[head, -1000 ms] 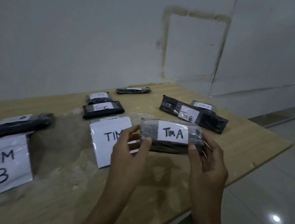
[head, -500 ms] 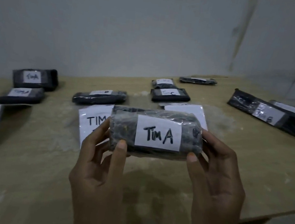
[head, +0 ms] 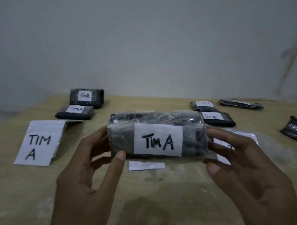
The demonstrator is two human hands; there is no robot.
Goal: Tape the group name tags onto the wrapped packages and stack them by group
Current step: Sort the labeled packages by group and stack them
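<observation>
A rounded dark package (head: 121,136) in crinkled clear film, long axis running 9 to 3 o'clock, was held above the pale wooden surface (head: 4,197), its white paper tag (head: 158,142) reading "Tim A" facing the camera. Each grip pinched one end: left hand (head: 89,170) at 9, right hand (head: 251,179) at 3. Two flat Tim A packages (head: 74,113) lay at 10 o'clock, two Tim C packages (head: 217,118) at 1

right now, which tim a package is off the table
The front package, held between left hand and right hand; the two back packages lie on the table.
</observation>
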